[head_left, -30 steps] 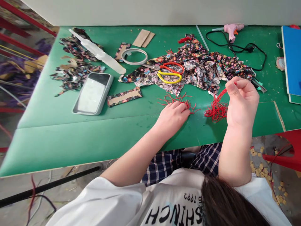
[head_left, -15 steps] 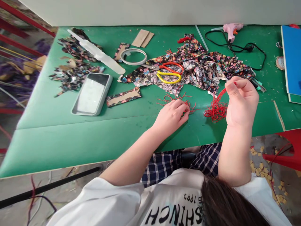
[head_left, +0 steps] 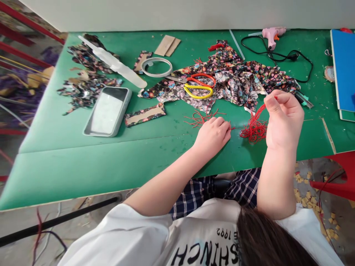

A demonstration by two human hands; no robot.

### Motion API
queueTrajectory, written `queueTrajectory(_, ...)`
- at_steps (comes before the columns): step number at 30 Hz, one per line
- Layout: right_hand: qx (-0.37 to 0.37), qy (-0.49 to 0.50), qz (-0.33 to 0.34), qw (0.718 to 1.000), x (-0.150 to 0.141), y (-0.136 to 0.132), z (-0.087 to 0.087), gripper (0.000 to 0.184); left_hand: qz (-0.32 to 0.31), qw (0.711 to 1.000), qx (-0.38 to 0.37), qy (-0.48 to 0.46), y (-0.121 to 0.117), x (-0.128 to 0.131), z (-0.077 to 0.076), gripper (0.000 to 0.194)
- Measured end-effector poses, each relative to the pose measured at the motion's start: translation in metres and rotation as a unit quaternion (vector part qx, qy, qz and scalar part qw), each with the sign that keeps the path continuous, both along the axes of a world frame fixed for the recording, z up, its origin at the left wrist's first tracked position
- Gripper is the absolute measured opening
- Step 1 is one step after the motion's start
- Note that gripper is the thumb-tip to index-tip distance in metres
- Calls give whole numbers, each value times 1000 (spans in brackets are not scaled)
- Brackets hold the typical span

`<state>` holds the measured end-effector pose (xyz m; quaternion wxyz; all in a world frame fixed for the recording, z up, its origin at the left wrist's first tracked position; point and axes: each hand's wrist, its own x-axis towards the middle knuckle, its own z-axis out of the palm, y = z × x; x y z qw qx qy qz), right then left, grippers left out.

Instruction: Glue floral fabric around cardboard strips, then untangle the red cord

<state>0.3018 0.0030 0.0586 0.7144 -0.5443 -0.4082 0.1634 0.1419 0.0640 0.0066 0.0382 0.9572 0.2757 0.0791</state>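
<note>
My right hand (head_left: 285,120) is closed, thumb against finger, on the top of a bundle of red threads (head_left: 253,129). The loose ends trail down onto the green table in a tangle. My left hand (head_left: 213,136) rests low on the table with fingers curled down over a second spread of loose red threads (head_left: 201,117). Its fingertips are hidden, so what they grip, if anything, does not show. Scissors (head_left: 199,85) with one red and one yellow handle lie on crumpled floral fabric (head_left: 235,83) just beyond the threads.
A phone (head_left: 107,111), a fabric-edged strip (head_left: 144,115), a tape roll (head_left: 156,67) and a long white tool (head_left: 112,62) lie to the left. At the back right are a pink glue gun (head_left: 271,36) with black cord, a cutter knife (head_left: 305,99) and a blue board (head_left: 344,70).
My left hand has slid a little to the right over the loose threads, uncovering more of them on its left. My right hand keeps its pinch on the bundle, almost still.
</note>
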Motion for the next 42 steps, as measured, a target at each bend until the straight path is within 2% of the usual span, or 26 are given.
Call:
queueTrajectory(6,-34,-29,-14,999,2,1,-2,42,-6,1000,23,14,-5,-3,5,23)
queueTrajectory(13,25,39,4,999,-4,-1,6,31,-15,995,88,35,-12,0,10,20)
queueTrajectory(17,10,24,-5,1000,-3,-1,5,33,-23,993,106,53,-14,7,11,18)
queueTrajectory(22,-15,-12,-10,1000,1,0,-1,37,-11,997,55,49,-6,7,6,16)
queueTrajectory(25,-20,-12,-9,1000,0,0,-1,37,27,999,-26,-36,2,0,6,14)
queueTrajectory(27,-22,-1,-15,1000,-2,-1,2,38,70,978,-126,-148,5,-4,9,11)
queueTrajectory(28,-19,14,-19,1000,-3,-1,4,38,89,957,-181,-209,6,-6,12,10)
queueTrajectory(32,-10,92,-13,996,-10,0,8,34,113,839,-369,-384,3,-8,26,12)
queueTrajectory(35,-47,127,26,990,-15,1,6,28,108,770,-434,-455,-1,-5,38,23)
queueTrajectory(38,-110,128,86,982,-23,2,4,20,105,742,-447,-488,-4,-2,47,31)
queueTrajectory(42,-123,122,136,976,-34,2,3,18,93,746,-432,-499,-5,3,50,33)
